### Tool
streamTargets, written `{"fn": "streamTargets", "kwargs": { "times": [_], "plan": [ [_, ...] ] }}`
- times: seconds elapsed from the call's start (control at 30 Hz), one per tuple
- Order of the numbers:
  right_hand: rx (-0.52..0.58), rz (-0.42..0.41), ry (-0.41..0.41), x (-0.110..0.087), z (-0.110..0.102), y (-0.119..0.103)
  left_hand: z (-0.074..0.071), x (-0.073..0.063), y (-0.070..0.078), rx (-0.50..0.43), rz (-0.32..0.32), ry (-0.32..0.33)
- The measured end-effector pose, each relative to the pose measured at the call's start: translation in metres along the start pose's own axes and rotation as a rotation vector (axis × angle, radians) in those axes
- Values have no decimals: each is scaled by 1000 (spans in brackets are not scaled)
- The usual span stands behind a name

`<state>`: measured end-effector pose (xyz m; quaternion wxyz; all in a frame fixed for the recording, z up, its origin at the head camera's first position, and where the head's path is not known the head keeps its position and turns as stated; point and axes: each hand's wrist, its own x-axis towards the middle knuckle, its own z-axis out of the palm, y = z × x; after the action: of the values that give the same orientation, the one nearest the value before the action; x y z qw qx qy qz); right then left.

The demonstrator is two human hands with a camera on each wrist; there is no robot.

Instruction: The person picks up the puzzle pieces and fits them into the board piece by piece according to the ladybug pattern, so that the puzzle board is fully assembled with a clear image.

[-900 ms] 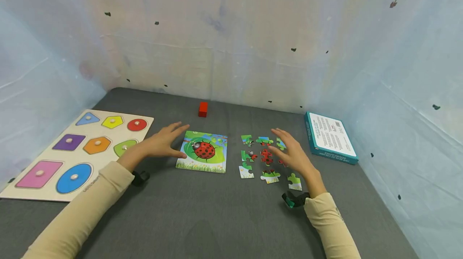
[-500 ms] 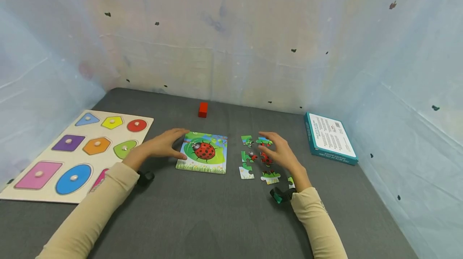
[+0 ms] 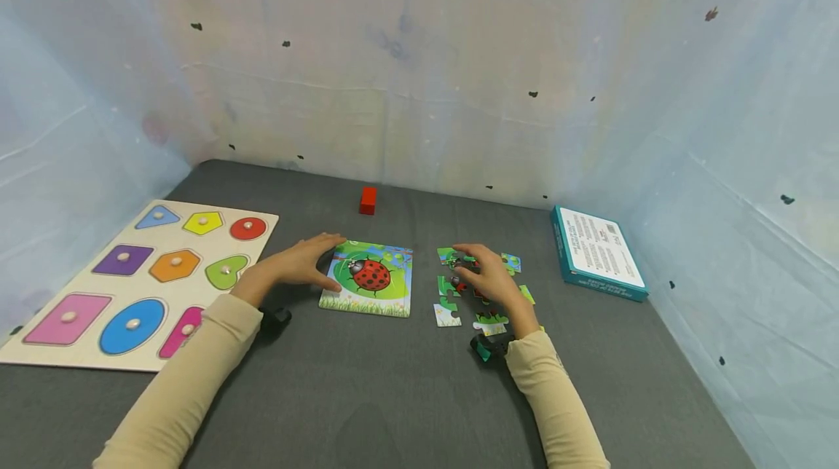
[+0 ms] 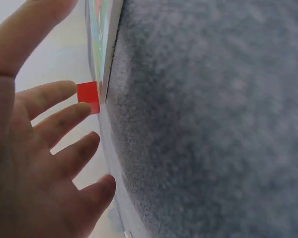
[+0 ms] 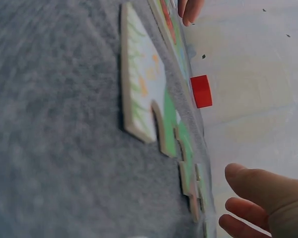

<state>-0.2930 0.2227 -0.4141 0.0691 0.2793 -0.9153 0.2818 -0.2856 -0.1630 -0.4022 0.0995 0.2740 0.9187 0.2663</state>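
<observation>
Your left hand (image 3: 295,263) is wide open, holding nothing; board (image 3: 371,276) sits just right of its fingertips, can't tell if touching. Your right hand (image 3: 490,278) is loosely curved, thumb and index apart, nothing gripped; pieces (image 3: 447,315) lie below and around its fingers. Block (image 3: 368,201) is beyond your left fingers.

Pegboard (image 3: 167,234) is lying left, picture (image 3: 370,276) is sitting central, block (image 3: 368,201) behind it, pieces (image 3: 447,316) are lying right, box (image 3: 601,254) farther right.

A narrow gap parts the ladybug board (image 3: 371,277) from the puzzle pieces (image 3: 447,316).
</observation>
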Motion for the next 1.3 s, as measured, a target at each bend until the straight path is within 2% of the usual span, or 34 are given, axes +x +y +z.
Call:
{"fn": "streamTargets", "kwargs": {
  "times": [0.3,0.77,1.3],
  "plan": [
    [-20,35,-28,7,12,4,4,0,-9,-40,-17,-35],
    [-45,-44,-133,19,11,2,3,2,-16,-55,-22,-64],
    [-57,-29,-113,19,14,7,3,5,-13,7,-6,-54]
  ]
}}
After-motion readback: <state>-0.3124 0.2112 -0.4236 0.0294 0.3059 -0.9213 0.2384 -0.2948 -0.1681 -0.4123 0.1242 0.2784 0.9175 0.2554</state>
